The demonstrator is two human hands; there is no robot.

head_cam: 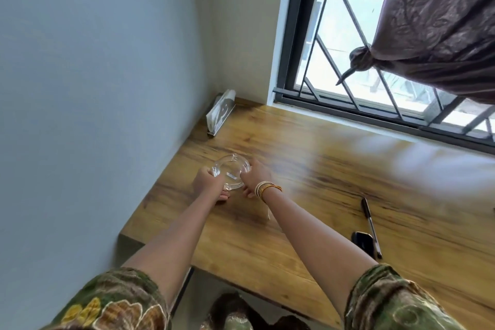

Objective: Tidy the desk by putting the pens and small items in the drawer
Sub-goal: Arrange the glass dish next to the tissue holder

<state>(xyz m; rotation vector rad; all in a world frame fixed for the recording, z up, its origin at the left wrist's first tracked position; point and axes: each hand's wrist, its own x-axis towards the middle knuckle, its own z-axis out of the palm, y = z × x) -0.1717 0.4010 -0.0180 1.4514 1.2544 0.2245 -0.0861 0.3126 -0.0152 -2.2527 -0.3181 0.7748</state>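
A clear glass dish [231, 170] rests on the wooden desk [308, 195] near its left side. My left hand [208, 183] grips the dish's left rim and my right hand [254, 174] grips its right rim. A black pen [371, 226] lies on the desk to the right, with a small dark glossy object [362, 240] touching it at the near end. No drawer is in view.
A metal napkin holder with white paper [221, 112] stands in the far left corner against the wall. A barred window [375, 43] runs along the desk's back edge, with a knotted brown curtain [434, 24] hanging over it at the right.
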